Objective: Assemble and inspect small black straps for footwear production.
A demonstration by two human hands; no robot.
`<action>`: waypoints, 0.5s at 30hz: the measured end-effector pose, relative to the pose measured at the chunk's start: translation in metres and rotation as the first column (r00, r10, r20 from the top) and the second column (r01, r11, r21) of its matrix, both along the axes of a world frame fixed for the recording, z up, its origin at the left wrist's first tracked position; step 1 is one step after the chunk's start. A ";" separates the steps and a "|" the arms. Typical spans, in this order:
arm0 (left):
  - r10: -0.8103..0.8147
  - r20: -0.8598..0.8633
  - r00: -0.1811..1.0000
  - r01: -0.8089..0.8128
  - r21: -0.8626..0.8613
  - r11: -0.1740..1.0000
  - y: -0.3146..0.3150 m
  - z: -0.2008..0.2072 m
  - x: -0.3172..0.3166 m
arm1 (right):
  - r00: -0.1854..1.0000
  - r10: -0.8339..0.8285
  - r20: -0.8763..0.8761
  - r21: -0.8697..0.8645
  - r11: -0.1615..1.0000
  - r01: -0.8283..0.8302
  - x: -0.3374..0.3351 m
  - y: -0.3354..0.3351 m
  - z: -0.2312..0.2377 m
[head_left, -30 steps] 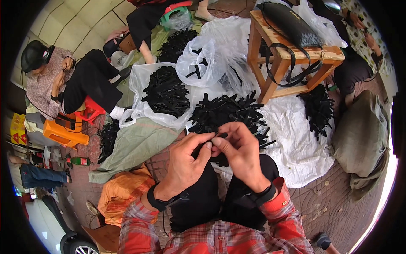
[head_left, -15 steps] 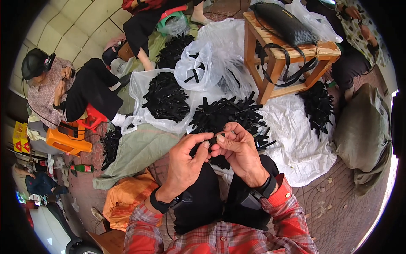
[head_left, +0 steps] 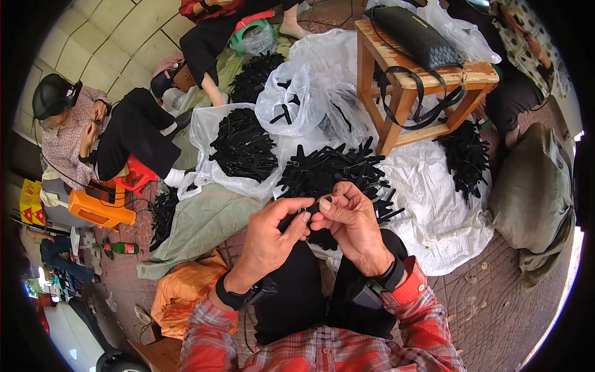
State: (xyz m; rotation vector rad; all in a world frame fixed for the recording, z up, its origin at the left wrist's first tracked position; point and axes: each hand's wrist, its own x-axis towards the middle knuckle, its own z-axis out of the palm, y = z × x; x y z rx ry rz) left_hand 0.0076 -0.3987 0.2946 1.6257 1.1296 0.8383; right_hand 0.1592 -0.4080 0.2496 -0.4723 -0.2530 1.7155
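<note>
Above my knees, my left hand (head_left: 271,239) and my right hand (head_left: 356,230) meet, both closed in a fingertip pinch. Between them is a small black clip-like piece (head_left: 314,209), largely covered by the fingers; a thin metal glint shows at my left fingertips. Just beyond the hands lies a heap of slim black clip-like pieces (head_left: 331,168), some with shiny metal parts. Another heap of the same pieces (head_left: 243,144) fills an opened clear plastic bag (head_left: 199,133) to the left. A second clear bag (head_left: 273,102) behind it has a few pieces inside.
A wooden stool (head_left: 403,99) bearing a black handbag (head_left: 415,34) stands at the far right, near a further black heap (head_left: 465,158). A stuffed grey-green sack (head_left: 533,192) is at right. One person (head_left: 71,130) sits at left beside an orange stool (head_left: 102,208). Orange cloth (head_left: 186,291) lies near my left forearm.
Both hands stay together around the small black piece, with only slight finger shifts. The seated person at left has moved their head and hands a little.
</note>
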 end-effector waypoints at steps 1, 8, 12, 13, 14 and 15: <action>0.015 -0.033 0.999 -0.014 0.033 0.999 0.000 -0.001 0.000 | 1.000 0.000 0.001 0.000 1.000 0.000 0.000 0.000 0.000; 0.127 -0.112 0.986 -0.106 0.181 0.978 -0.006 -0.008 0.003 | 1.000 -0.018 0.008 0.010 1.000 0.018 -0.001 -0.001 0.005; 0.124 -0.105 0.987 -0.118 0.063 0.991 -0.005 -0.004 0.003 | 0.999 -0.044 0.008 0.027 0.999 0.044 -0.002 -0.001 0.004; 0.108 -0.141 0.984 -0.084 0.167 0.982 -0.006 -0.004 0.004 | 0.999 -0.045 0.009 0.027 0.999 0.044 -0.002 -0.001 0.004; 0.097 -0.178 0.979 -0.046 0.269 0.962 -0.007 -0.004 0.005 | 0.999 -0.044 0.015 0.014 0.999 0.043 -0.001 -0.002 0.004; 0.097 -0.178 0.979 -0.046 0.270 0.962 -0.005 -0.004 0.004 | 0.999 -0.043 0.021 0.001 0.999 0.043 -0.001 -0.002 0.004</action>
